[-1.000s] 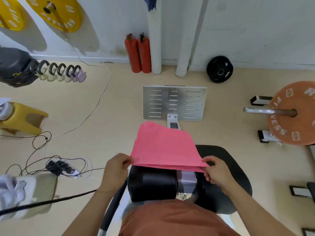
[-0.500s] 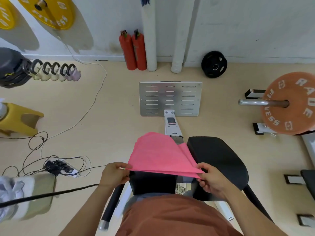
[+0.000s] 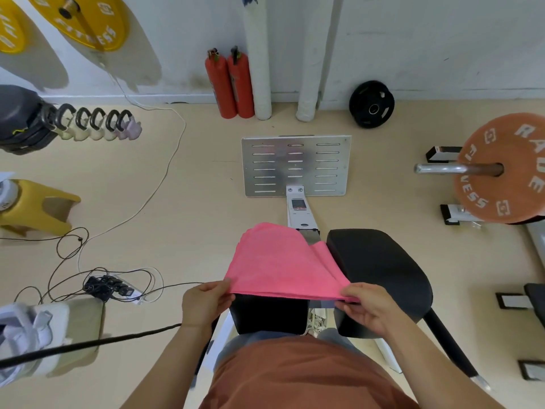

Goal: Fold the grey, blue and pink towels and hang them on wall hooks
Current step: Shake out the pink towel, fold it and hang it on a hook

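left hand (image 3: pixel 203 305), right hand (image 3: pixel 368 308) each pinch a near corner | pink towel (image 3: pixel 283 261) spreads forward from them | held edge runs left-right

Bright light is throwing soft shadows under the yellow weight plates (image 3: pixel 88 23); edges are bowing, perhaps blurring slightly.
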Demonstrator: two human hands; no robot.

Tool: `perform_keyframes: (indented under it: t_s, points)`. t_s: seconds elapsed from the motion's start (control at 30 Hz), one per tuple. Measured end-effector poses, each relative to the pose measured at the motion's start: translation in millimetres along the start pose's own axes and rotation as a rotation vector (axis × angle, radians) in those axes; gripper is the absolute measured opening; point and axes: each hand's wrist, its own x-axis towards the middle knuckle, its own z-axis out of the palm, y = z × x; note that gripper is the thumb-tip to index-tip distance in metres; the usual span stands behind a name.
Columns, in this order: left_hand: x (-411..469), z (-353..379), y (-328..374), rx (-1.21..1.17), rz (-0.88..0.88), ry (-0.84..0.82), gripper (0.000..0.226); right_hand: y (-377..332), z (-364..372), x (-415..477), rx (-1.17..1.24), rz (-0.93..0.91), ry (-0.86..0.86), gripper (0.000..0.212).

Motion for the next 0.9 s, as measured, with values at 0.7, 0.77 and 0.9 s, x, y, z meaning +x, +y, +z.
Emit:
perform_keyframes:
  t_s: [0.7, 0.77, 0.9]
  points:
    - [-17.3, 28.3, 27.6, -0.148, 0.038, 0.017, 0.017, -14.4, 20.0, -5.2, 0.069, -0.136, 0.212, 0.017]
    - [-28.2, 42.9, 59.6, -0.187, 0.113, -0.041, 0.018, -44.9, 34.4, -16.6, -0.069, -0.356, 0.258, 0.024]
    - [-60.5, 68.0, 123.2, -0.053, 0.316, -0.341, 0.031, -112.5, 65.0, -65.1, -0.174, -0.719, 0.115, 0.034]
